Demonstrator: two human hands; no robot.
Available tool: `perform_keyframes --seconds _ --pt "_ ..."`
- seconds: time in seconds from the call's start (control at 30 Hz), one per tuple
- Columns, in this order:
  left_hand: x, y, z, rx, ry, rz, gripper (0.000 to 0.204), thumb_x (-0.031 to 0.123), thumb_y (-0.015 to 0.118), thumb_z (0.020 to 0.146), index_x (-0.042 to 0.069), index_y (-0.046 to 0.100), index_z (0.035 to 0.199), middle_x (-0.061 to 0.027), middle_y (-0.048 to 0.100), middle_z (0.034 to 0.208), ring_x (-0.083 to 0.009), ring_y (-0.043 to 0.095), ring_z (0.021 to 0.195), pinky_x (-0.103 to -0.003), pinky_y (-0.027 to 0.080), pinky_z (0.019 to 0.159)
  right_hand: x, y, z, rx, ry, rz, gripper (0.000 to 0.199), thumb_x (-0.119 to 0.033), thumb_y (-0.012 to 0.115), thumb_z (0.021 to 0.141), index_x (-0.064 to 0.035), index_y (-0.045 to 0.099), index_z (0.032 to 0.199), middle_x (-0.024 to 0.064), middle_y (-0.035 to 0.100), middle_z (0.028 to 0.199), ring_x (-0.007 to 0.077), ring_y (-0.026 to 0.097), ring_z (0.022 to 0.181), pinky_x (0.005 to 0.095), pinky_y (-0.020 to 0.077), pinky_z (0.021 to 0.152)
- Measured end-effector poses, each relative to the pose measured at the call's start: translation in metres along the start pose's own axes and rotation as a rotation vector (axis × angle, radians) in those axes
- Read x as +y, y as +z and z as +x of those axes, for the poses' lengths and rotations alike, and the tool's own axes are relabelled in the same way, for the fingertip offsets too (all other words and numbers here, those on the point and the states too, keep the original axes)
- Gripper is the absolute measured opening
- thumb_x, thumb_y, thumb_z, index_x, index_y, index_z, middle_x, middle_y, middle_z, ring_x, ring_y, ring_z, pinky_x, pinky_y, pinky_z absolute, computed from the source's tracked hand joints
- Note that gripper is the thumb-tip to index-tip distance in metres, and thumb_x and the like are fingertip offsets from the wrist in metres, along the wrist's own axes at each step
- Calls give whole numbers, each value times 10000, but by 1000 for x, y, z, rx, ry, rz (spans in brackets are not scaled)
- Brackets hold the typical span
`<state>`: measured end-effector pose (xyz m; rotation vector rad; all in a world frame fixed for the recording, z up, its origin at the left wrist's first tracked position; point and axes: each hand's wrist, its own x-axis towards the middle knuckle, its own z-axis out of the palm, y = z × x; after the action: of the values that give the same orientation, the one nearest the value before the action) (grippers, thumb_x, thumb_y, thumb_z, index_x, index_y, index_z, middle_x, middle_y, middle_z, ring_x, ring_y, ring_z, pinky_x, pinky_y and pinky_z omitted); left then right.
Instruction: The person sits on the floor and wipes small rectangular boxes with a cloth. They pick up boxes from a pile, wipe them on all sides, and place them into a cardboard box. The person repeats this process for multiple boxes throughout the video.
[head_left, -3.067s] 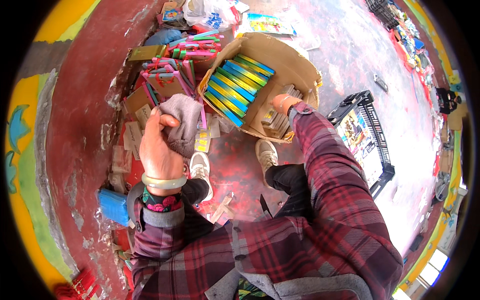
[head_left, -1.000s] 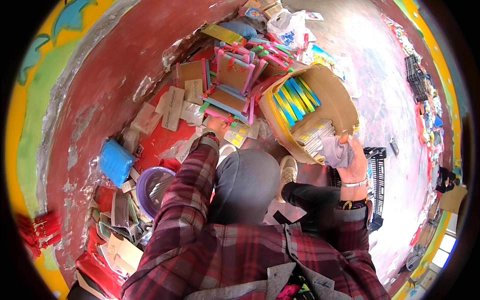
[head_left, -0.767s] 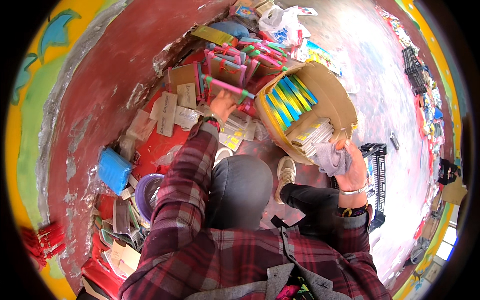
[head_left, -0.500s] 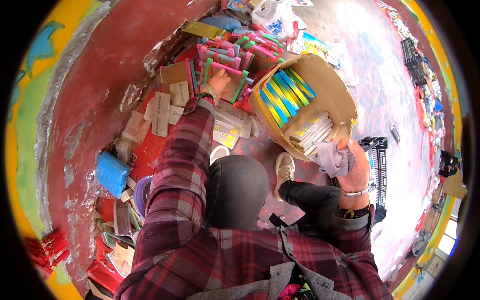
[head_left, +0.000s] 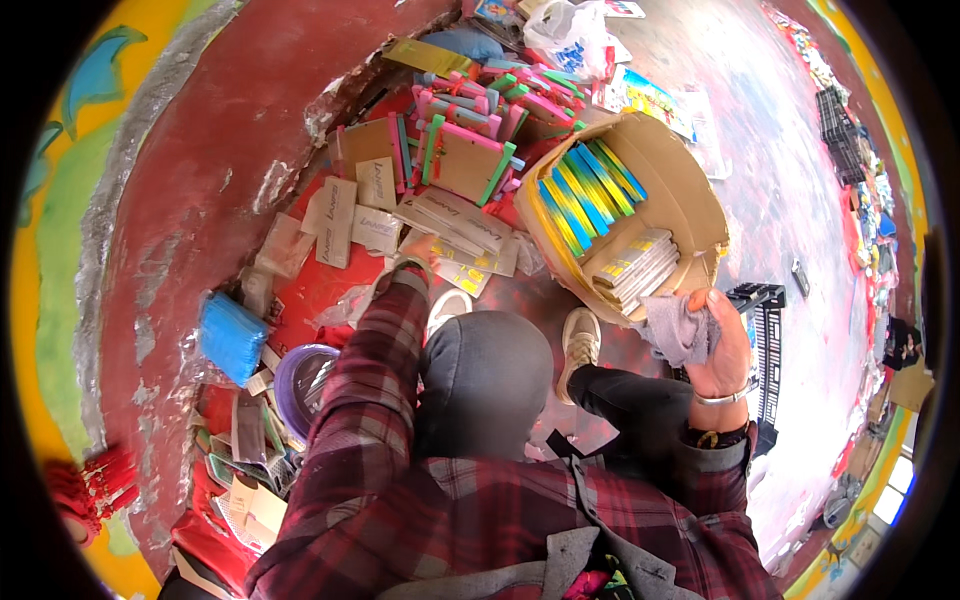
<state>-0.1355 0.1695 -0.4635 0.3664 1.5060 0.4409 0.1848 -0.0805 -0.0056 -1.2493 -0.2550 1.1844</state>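
Observation:
My right hand point(head_left: 722, 352) is closed around a crumpled grey cloth point(head_left: 680, 328), held beside the near right corner of a cardboard box point(head_left: 700, 235). In that box stand a row of blue, yellow and green thin packs point(head_left: 590, 190) and a stack of grey-and-yellow flat boxes point(head_left: 637, 268). My left hand point(head_left: 420, 252) is low at the near edge of several flat greyish-brown cartons point(head_left: 455, 220). Its fingers are foreshortened and partly hidden by the wrist, so their grip is unclear. Just beyond lie pink-and-green framed boards point(head_left: 468, 160) in a pile.
A blue wrapped pack point(head_left: 232, 338) and a purple round tub point(head_left: 305, 385) sit at the left by the red wall point(head_left: 230, 150). A black plastic crate point(head_left: 768, 350) stands right of my right hand. A white plastic bag point(head_left: 565, 35) lies at the far end.
My left hand has come back toward me from the pink-and-green framed boards to the flat cartons. The right hand still holds the cloth. The whole view has shifted slightly.

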Motion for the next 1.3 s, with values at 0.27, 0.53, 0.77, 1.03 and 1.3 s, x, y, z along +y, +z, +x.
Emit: perform_keyframes --seconds 0.27,0.53,0.77,1.03,1.3 --pt "31 86 -62 14 -59 92 389 326 645 821 62 537 1086 -115 554 857 -231 557 731 -395 505 718 -2 -1 -10 32 26 -24 254 -234 504 852 9 559 806 156 587 928 232 564 801 323 463 709" --pt "9 36 17 -89 729 1173 309 247 654 784 8 566 958 -133 624 923 -272 626 791 -391 505 710 2 -4 -2 5 25 -56 248 -217 507 858 15 577 804 154 600 931 218 562 814 309 451 759" --pt "48 38 -62 -200 244 248 268 154 585 795 9 518 1009 -168 616 1000 -283 616 934 -382 512 799 4 -4 -7 -12 18 -51 228 -189 510 870 16 582 801 147 609 932 208 566 843 311 450 774" --pt "93 7 -149 -197 20 -306 193 148 527 836 9 538 970 -128 641 855 -271 639 840 -342 557 670 5 0 -10 -96 41 -71 182 -146 544 850 22 606 875 104 628 911 170 584 829 291 458 772" --pt "111 20 -257 -537 -95 -638 153 52 503 821 -20 540 952 -146 630 908 -263 615 914 -346 534 746 25 13 1 -389 -282 -806 551 -85 601 696 -69 497 1236 107 604 1039 177 593 868 282 456 807"
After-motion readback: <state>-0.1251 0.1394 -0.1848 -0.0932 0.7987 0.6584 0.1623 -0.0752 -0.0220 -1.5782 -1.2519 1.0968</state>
